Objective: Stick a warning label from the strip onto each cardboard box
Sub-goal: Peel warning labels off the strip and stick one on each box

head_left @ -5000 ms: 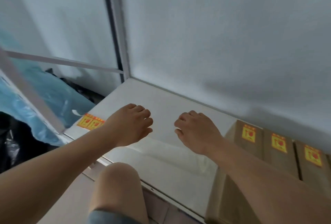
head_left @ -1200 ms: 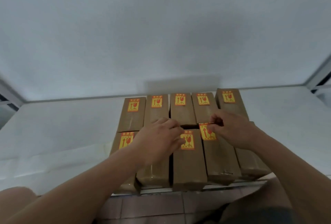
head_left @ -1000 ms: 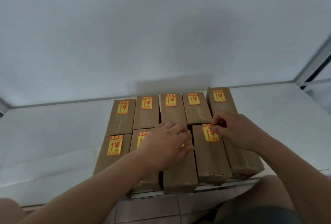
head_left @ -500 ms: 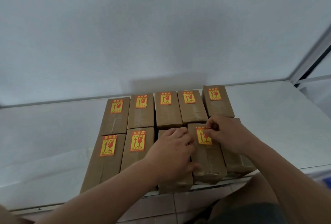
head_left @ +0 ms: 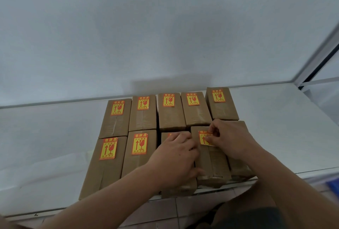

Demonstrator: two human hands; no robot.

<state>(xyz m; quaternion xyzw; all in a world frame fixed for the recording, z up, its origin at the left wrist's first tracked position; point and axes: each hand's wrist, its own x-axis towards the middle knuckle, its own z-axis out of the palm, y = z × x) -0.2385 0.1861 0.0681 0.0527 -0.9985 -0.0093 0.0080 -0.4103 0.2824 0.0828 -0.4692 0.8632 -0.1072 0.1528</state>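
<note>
Head view. My right hand [head_left: 233,140] pinched the upper right edge of a warning label [head_left: 204,138], thumb and fingers curled, the grip closed on the sticker. The label lay against the top face of the fourth box [head_left: 211,157] of the near row; whether it was fully stuck down could not be told. My left hand [head_left: 176,161] rested on the third near box [head_left: 178,186] with fingers nearly straight, the grip open, thumb reaching onto the fourth box. It covered all but the top edge of that box's label.

Each label was a yellow rectangle with a red border, printed in red with an upward arrow beside a broken wine-glass symbol. Lines of red characters ran above and below, too small to read.

Ten brown cardboard boxes stood in two rows of five on the white counter [head_left: 45,137], sides touching and tops sealed with clear tape. All five boxes of the far row [head_left: 170,113] bore a label near the far end. In the near row, the first box [head_left: 102,170] and second box [head_left: 137,159] showed theirs in full. The fifth near box [head_left: 238,166] lay largely under my right hand and forearm; no label showed on its visible part. The contents of the boxes were hidden.

Behind the counter rose a pale wall [head_left: 165,36], with a metal frame [head_left: 315,56] at the right.
</note>
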